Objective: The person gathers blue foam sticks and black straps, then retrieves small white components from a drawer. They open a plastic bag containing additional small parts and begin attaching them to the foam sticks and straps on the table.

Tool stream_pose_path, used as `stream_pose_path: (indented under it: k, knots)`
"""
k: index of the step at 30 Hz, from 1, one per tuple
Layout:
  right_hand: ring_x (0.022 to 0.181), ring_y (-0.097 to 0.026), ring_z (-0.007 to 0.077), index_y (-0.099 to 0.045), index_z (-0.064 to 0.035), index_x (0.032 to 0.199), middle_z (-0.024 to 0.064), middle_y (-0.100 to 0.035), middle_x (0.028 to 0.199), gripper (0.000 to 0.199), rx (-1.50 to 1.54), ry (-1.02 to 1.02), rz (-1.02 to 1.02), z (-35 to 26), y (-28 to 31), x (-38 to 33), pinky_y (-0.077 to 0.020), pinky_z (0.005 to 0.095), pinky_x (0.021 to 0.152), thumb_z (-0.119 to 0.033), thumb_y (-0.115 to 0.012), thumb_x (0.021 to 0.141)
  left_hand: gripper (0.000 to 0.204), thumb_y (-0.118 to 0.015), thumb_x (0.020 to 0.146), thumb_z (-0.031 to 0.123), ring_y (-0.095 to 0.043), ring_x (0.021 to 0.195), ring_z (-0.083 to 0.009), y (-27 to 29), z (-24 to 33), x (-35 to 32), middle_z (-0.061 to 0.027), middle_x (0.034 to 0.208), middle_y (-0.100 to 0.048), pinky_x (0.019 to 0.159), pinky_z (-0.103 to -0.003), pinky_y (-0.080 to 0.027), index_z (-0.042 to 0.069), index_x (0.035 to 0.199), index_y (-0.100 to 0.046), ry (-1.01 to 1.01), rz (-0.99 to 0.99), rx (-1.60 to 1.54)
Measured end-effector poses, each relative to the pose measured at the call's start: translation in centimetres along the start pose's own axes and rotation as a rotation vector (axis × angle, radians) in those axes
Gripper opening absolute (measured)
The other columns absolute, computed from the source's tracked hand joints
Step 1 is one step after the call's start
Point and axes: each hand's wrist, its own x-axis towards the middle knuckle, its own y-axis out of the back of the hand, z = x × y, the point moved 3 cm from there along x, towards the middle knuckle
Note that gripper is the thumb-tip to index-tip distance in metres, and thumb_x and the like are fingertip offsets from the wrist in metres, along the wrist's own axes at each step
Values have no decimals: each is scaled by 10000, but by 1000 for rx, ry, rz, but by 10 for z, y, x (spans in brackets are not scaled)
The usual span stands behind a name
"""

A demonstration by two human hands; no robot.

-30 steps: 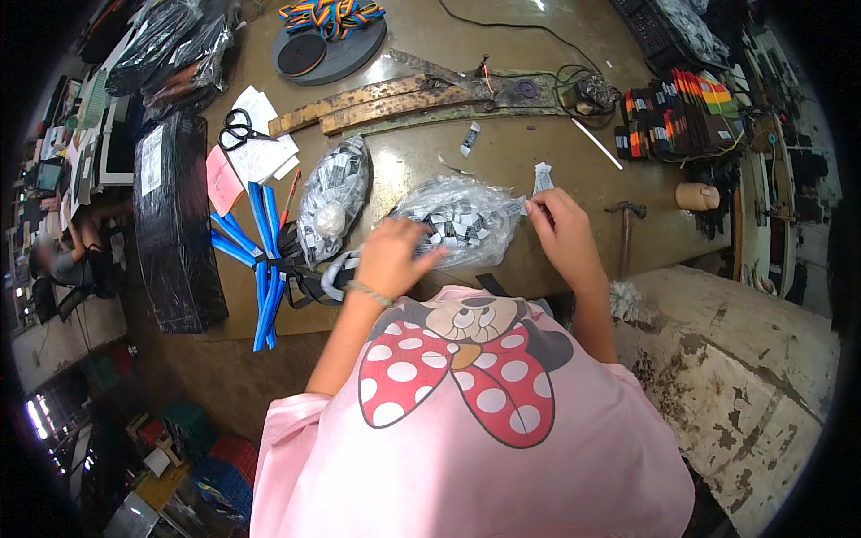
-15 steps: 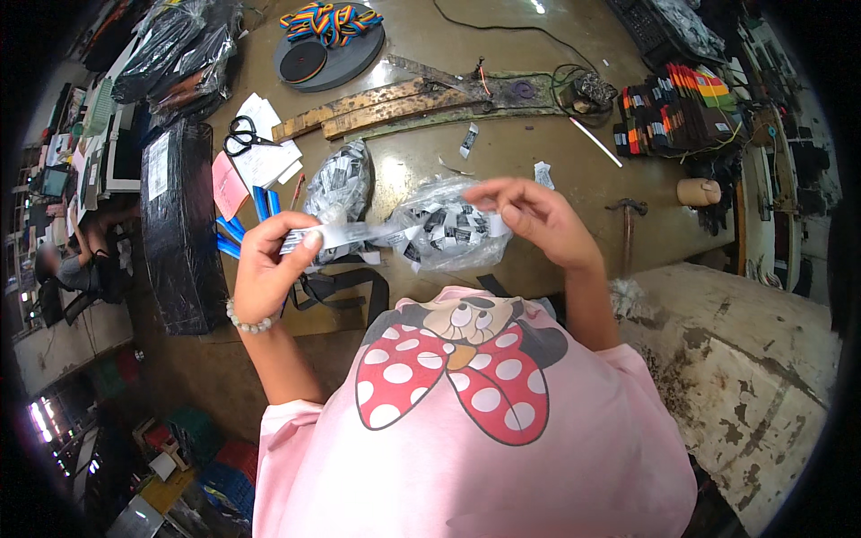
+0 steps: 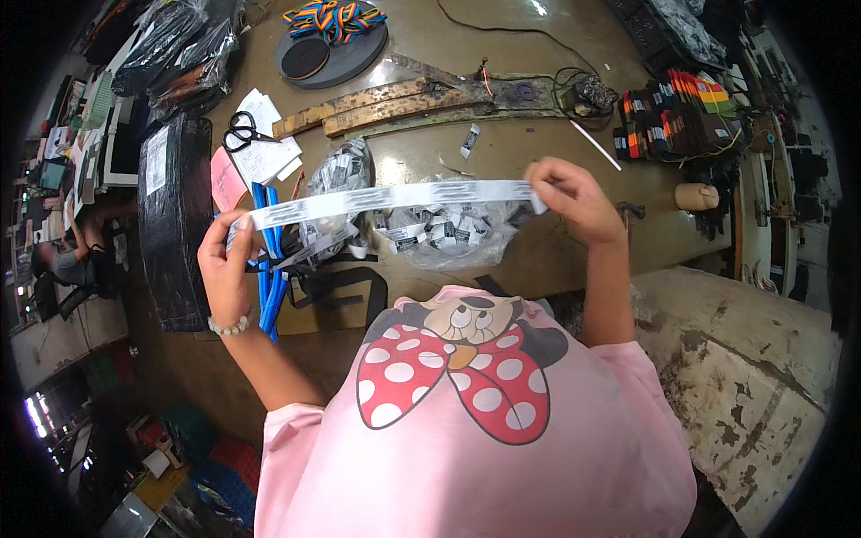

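A long white label strip [image 3: 395,196] with dark print stretches in a slight arch between my hands. My left hand [image 3: 228,260] pinches its left end between thumb and fingers. At the other end, my right hand [image 3: 574,199] grips the strip with closed fingers. Below and behind it lies a clear plastic bag of small cut labels [image 3: 457,238]. A second bag of labels [image 3: 341,170] sits to its left, partly covered by the strip. Blue-handled scissors or similar blue strips [image 3: 269,291] lie beside my left hand; their kind is unclear.
Black-handled scissors [image 3: 244,133] rest on white papers [image 3: 273,148] near a black wrapped package [image 3: 175,229]. Beyond are a long wooden-and-metal cutting device [image 3: 404,106] and a striped webbing bundle [image 3: 332,22]. At right are stacked dark straps [image 3: 668,121], a thread cone [image 3: 696,196] and a hammer [image 3: 631,212].
My right hand has moved from open above the label bag to holding the strip's right end. My hands have spread apart, and the strip is now drawn out between them.
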Motion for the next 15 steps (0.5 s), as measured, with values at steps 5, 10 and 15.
stream_pose_path:
  k: [5,10,15]
  knots:
    - [779,-446,65,-519,-34,845,-6,-490,831,164,72,31,144,5,23,-32,-363,202,707,-189,-545,890,150,-574,873,166,-412,593,-23,60,-58,4,30,712,-526,527,-185,-329,26,909,-613,98,412,148]
    - [779,-448,63,-535,-23,863,-12,-496,832,151,-23,-35,164,3,14,-33,-377,212,699,-168,-572,877,216,-635,798,222,-538,673,-151,84,-73,2,-48,755,-599,657,-285,-444,20,874,-648,124,355,695]
    - [777,-538,141,-555,-9,877,67,-579,810,194,-347,-31,-155,-3,-41,-7,-435,277,703,-203,-563,877,353,-608,767,130,-484,1086,-285,8,-35,10,-133,1129,-527,955,-376,-357,68,1113,-577,-319,196,912]
